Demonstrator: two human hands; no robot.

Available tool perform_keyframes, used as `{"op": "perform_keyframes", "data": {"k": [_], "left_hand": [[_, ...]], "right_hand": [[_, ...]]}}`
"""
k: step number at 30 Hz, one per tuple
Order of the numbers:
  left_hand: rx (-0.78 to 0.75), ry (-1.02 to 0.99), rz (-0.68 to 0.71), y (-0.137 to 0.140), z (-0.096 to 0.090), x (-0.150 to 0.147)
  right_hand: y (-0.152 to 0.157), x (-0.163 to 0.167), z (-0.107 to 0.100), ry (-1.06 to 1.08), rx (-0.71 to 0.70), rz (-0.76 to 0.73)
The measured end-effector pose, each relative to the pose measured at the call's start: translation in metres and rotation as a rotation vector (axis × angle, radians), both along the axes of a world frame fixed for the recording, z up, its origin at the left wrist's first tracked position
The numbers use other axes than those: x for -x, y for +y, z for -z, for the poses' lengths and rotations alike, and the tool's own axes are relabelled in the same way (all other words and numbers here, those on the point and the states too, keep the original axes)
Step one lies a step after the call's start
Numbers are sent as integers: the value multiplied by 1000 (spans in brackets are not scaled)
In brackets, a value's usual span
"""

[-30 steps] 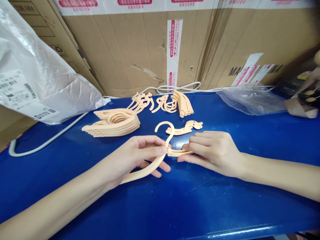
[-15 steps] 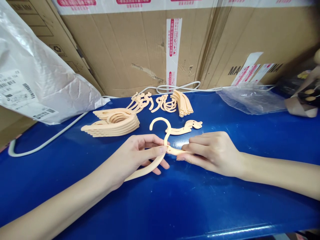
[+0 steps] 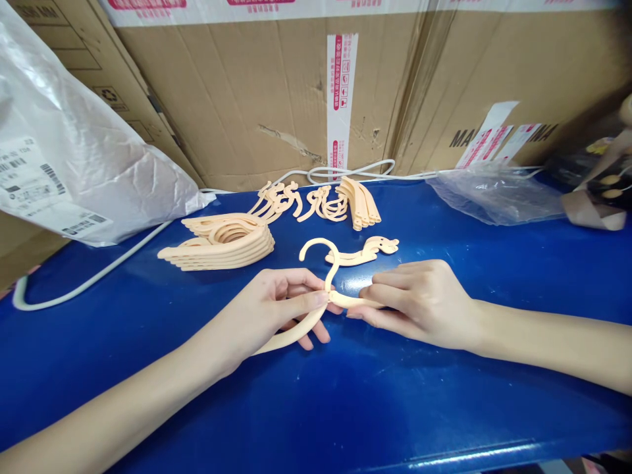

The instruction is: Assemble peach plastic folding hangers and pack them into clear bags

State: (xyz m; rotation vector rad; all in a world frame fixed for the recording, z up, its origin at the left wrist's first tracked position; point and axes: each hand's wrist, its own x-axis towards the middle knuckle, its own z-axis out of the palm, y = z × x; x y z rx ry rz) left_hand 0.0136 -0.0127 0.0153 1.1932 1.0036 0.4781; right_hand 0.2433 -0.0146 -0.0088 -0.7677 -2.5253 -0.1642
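Note:
A cream plastic folding hanger is between my two hands above the blue table, its hook upright and curling to the left. My left hand pinches it at the joint below the hook, thumb on top, with the lower fingers spread underneath. My right hand grips the hanger's right arm, whose far end is hidden under the fingers. Just behind the hook lies a loose cream hanger piece. To the left sits a stack of cream hangers.
Along the back of the blue table lie loose hooks and a bundle of hanger arms. A white cable runs behind them. Cardboard boxes form the back wall. A silver mailer bag leans left; a clear plastic bag lies right.
The hanger's hook has dipped slightly and moved a little to the right. My left hand has shifted slightly around the joint, while my right hand stays nearly in place.

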Motion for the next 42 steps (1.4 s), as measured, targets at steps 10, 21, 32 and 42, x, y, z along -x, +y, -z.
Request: {"op": "perform_keyframes", "data": {"k": [10,21,32,42], "left_hand": [[-241,219,96,-3,3,-2],[-1033,678,397,-5,7,8],[-1117,595,369,-6,10,8],[-1118,577,324,-6,12,9]], "right_hand": [[4,-1,2,23,105,-24],[4,2,-2,53,149,-22],[4,5,-5,154,21,5],[0,0,-11,231,-142,162]]}}
